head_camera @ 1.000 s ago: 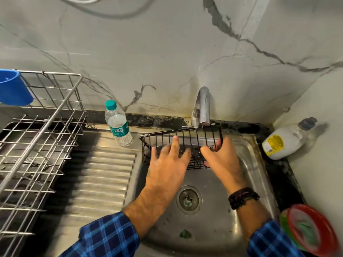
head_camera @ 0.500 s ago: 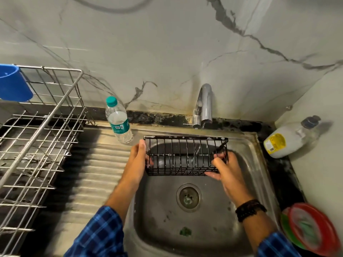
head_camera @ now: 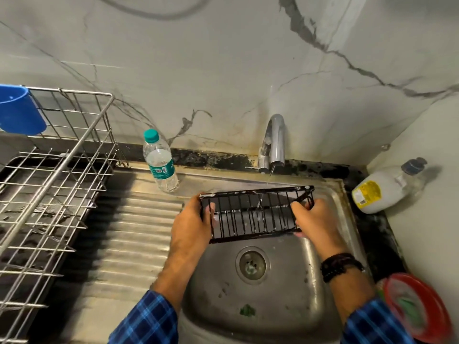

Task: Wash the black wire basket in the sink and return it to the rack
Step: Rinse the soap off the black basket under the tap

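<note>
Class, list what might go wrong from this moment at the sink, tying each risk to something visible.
1. The wet black wire basket, gripped only at its ends by the left hand and right hand, may slip into the sink.
2. Carrying it left to the dish rack could knock over the water bottle near the left hand.

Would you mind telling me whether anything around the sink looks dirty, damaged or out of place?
A green scrap lies on the sink floor near its front wall, and dark grime blotches the ledge behind the tap. The black wire basket itself looks intact.
</note>
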Motion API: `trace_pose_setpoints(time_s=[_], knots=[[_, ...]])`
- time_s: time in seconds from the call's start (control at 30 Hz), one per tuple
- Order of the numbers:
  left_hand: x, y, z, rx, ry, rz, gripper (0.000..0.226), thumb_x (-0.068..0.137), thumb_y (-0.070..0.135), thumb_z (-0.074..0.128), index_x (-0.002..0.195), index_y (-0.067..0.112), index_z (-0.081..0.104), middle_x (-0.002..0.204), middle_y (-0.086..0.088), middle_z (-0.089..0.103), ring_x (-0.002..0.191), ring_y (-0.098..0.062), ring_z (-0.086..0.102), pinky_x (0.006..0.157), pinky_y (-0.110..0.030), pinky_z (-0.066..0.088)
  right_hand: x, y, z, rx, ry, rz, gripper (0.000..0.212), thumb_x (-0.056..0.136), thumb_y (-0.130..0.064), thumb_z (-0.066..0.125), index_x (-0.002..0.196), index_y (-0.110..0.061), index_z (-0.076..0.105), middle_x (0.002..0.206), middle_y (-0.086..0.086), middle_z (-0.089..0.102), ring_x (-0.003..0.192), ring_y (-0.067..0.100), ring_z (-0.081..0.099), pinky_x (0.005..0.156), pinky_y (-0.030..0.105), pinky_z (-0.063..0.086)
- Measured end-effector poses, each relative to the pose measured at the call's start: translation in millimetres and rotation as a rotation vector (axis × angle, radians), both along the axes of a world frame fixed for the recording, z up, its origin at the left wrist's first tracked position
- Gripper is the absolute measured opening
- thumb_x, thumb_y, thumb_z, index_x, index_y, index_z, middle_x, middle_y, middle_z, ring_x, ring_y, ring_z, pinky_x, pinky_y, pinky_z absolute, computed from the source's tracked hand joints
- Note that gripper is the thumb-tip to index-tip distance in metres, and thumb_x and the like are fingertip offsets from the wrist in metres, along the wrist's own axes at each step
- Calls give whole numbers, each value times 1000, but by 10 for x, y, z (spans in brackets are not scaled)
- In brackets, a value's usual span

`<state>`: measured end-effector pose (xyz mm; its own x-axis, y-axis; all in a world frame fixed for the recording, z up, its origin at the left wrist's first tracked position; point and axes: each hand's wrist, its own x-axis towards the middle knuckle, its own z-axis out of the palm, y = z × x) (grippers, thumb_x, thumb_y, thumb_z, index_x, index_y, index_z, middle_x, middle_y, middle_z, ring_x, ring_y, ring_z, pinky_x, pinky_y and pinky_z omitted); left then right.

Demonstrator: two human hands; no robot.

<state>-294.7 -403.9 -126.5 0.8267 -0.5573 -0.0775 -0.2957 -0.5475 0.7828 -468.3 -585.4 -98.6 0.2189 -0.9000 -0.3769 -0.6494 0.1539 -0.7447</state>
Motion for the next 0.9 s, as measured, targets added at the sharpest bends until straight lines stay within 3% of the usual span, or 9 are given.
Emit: trace_pose_setpoints(time_s=[0.17,0.3,0.37,0.47,0.53,0.63,0.7,0.77,0.9], knots=[[84,110,228,-551,885,-196,37,108,23,40,139,38,54,92,-5,70,81,-15,65,77,-38,58,-43,31,-106,128,-32,-111,17,90,-24,57,95,-7,57,99,17,65,90,29,69,64,42,64],[-107,-47,126,-572,598,-36,32,92,58,59,111,33,66,89,2,70,76,-18,62,62,-30,51,28,55,-20,72,-6,-92,15,90,-23,56,96,-10,55,93,12,63,86,24,65,70,44,63],[-220,-103,42,-628,575,64,35,84,56,73,103,27,68,98,-3,74,91,-27,69,79,-44,57,60,47,18,20,-7,-96,11,87,-24,58,90,-15,52,87,6,60,79,22,61,73,46,62],[-256,-65,4,-691,647,145,34,77,53,77,93,25,68,79,4,68,70,-18,60,64,-36,48,55,38,119,7,-6,-5,19,74,-34,60,86,-23,48,80,1,55,77,25,57,66,36,53],[-247,-42,-31,-680,724,200,48,85,63,66,103,19,67,82,-12,67,74,-32,63,64,-40,53,37,22,130,44,-20,44,52,73,-47,60,119,-23,54,116,6,62,108,28,60,85,43,53],[-232,-90,2,-669,809,317,56,101,64,30,95,23,68,59,-6,55,51,-19,51,45,-25,44,89,142,137,-290,120,99,83,90,-65,45,157,-26,14,164,7,22,150,32,23,114,63,29],[-222,-184,-26,-592,787,318,60,98,68,31,107,24,70,72,-9,64,65,-22,58,56,-35,54,240,353,142,-473,325,280,79,95,-69,24,158,-26,4,167,8,4,153,35,3,116,69,14],[-246,-285,-65,-599,767,309,56,93,67,38,110,26,71,102,-18,73,97,-37,68,89,-59,56,473,656,97,-511,444,493,76,96,-68,10,158,-26,-7,165,10,-16,150,38,-16,116,69,-4],[-227,-361,37,-641,754,288,46,108,37,35,116,8,69,109,-14,75,102,-23,72,89,-34,58,785,1057,68,-728,326,846,63,103,-52,11,159,-24,4,167,2,-8,153,24,-15,120,59,-10]])
